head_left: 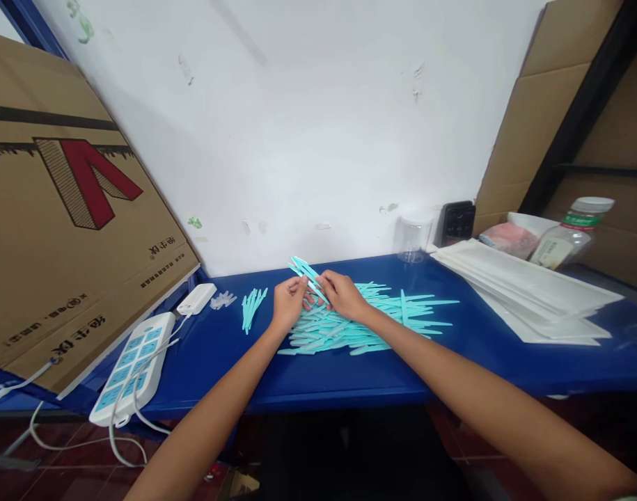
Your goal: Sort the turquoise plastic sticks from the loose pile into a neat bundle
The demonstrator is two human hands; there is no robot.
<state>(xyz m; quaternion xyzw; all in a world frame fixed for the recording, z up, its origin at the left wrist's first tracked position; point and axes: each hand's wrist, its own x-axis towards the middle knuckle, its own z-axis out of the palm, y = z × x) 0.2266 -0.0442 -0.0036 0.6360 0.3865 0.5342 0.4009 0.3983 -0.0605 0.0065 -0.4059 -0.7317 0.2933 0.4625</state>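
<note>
Holding sticks, both grips sit well behind the table's front edge.

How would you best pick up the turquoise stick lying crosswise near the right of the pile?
I'd pinch the turquoise stick around its middle, coming from above and the right. It's long and thin and appears to lie on top, crosswise over the pile, while the right hand is to its left.

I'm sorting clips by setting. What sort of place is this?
Probably a small workshop or similar workspace: a heap of turquoise pieces on a blue table, a white power strip, and large printed cardboard.
</note>
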